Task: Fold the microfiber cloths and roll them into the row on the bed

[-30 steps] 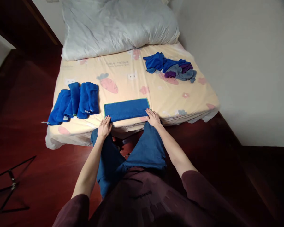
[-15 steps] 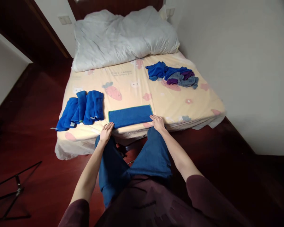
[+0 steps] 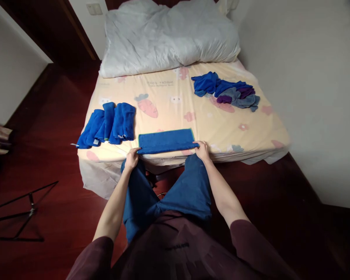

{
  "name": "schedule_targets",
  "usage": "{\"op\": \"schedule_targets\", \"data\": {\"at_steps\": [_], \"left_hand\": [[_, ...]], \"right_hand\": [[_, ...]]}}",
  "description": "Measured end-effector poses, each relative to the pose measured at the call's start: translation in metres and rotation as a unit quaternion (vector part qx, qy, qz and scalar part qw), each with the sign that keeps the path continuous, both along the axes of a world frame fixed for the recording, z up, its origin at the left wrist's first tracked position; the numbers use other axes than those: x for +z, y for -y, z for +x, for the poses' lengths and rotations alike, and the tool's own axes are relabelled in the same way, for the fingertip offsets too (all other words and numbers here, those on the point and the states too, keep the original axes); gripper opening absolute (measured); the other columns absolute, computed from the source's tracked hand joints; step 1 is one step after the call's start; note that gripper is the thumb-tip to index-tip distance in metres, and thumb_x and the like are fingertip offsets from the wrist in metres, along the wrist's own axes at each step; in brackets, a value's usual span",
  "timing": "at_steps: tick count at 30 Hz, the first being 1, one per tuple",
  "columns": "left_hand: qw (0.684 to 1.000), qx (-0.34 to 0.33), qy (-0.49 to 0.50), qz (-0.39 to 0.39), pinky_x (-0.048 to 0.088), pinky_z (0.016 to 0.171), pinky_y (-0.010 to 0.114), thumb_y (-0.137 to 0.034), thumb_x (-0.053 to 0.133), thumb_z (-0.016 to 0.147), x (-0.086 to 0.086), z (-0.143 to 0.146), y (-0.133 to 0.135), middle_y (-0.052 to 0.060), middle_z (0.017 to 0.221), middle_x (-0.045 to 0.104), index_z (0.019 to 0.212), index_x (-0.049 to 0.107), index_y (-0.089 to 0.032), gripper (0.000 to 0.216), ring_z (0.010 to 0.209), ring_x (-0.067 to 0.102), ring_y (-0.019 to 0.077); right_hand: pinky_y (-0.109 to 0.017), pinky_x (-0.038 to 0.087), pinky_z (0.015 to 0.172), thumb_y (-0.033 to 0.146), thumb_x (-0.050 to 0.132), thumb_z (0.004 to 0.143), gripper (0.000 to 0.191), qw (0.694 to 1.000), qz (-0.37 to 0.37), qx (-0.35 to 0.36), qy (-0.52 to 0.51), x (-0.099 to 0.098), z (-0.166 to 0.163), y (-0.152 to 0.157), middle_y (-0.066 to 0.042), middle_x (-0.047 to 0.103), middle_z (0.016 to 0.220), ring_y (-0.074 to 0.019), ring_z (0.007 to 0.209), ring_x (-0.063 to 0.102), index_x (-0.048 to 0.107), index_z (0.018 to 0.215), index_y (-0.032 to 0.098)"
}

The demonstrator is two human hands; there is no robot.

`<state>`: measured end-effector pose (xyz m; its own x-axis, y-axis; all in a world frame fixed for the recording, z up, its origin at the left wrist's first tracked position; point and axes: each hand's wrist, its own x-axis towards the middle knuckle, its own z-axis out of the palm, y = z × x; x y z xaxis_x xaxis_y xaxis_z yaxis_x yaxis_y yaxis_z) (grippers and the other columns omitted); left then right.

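Observation:
A blue towel [image 3: 167,140] with green edging lies folded into a long strip at the near edge of the bed. My left hand [image 3: 132,157] is closed on its near left corner. At the near right corner my right hand [image 3: 202,150] pinches the cloth. The near edge is slightly raised between both hands. To the left, several folded blue towels [image 3: 107,125] lie overlapping in a row, with small white tags showing. Farther back on the right is a crumpled heap of blue, grey and purple cloths [image 3: 226,91].
The bed [image 3: 169,111] has a yellow sheet printed with carrots and flowers. A pale quilt [image 3: 169,37] is bunched at its head. A wall [image 3: 297,85] runs along the right. Black stand legs [image 3: 30,212] rest on the red floor at the left.
My hands have gone from lying flat at the towel's ends to gripping its near corners. The near edge has lifted a little. The camera view has shifted.

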<state>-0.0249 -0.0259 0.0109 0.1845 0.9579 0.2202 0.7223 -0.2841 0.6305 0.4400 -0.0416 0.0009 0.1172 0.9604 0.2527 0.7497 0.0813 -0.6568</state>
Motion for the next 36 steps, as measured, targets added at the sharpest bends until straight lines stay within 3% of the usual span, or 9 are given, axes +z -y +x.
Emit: {"op": "schedule_targets", "data": {"at_steps": [5,10,15,23,31,36], "left_hand": [[1.0,0.017,-0.014,-0.01,0.051,0.105,0.047,-0.008,0.043,0.077,0.002,0.001,0.001,0.012,0.114,0.069,0.117,0.067,-0.016,0.047,0.116,0.06,0.0285],[0.999,0.034,-0.028,-0.025,0.052,0.103,0.046,-0.013,0.043,0.085,-0.001,0.001,-0.001,0.014,0.113,0.066,0.119,0.064,-0.018,0.04,0.117,0.059,0.0298],[0.995,0.082,-0.033,-0.046,0.055,0.09,0.047,-0.031,0.044,0.097,-0.006,0.001,-0.003,0.014,0.096,0.062,0.117,0.061,-0.017,0.03,0.099,0.065,0.0316],[0.99,0.123,-0.047,-0.051,0.055,0.087,0.05,-0.052,0.039,0.101,-0.003,0.007,-0.002,0.013,0.091,0.06,0.106,0.061,-0.02,0.04,0.089,0.065,0.0311],[0.991,0.122,-0.045,-0.021,0.054,0.094,0.052,-0.045,0.039,0.101,-0.001,0.01,0.0,0.015,0.094,0.064,0.118,0.06,-0.019,0.038,0.103,0.064,0.0337],[0.992,0.112,-0.056,-0.024,0.052,0.097,0.052,-0.037,0.039,0.1,0.001,0.011,0.001,0.016,0.096,0.067,0.126,0.056,-0.015,0.038,0.111,0.06,0.0351]], "right_hand": [[-0.041,0.05,0.103,0.007,0.047,0.076,0.043,1.0,-0.013,-0.023,0.017,-0.002,0.001,0.0,-0.011,0.071,0.107,-0.0271,0.109,0.062,0.071,0.11,0.018],[-0.041,0.051,0.096,0.02,0.046,0.091,0.032,0.998,-0.04,-0.04,0.037,-0.001,0.0,-0.002,-0.014,0.069,0.106,-0.0279,0.1,0.063,0.066,0.116,0.016],[-0.04,0.051,0.091,0.035,0.044,0.099,0.03,0.996,-0.049,-0.059,0.043,-0.004,0.001,-0.008,-0.013,0.068,0.096,-0.0291,0.097,0.063,0.064,0.112,0.017],[-0.04,0.048,0.097,0.034,0.042,0.101,0.034,0.99,-0.068,-0.079,0.096,0.0,-0.003,-0.011,-0.017,0.068,0.105,-0.0299,0.104,0.06,0.067,0.112,0.014],[-0.042,0.049,0.098,0.036,0.039,0.103,0.041,0.988,-0.061,-0.089,0.107,0.001,-0.006,-0.01,-0.019,0.068,0.112,-0.0304,0.105,0.062,0.066,0.125,0.013],[-0.04,0.048,0.101,0.033,0.039,0.103,0.044,0.985,-0.081,-0.086,0.127,0.009,-0.01,-0.008,-0.019,0.068,0.117,-0.03,0.112,0.061,0.057,0.138,0.013]]}}
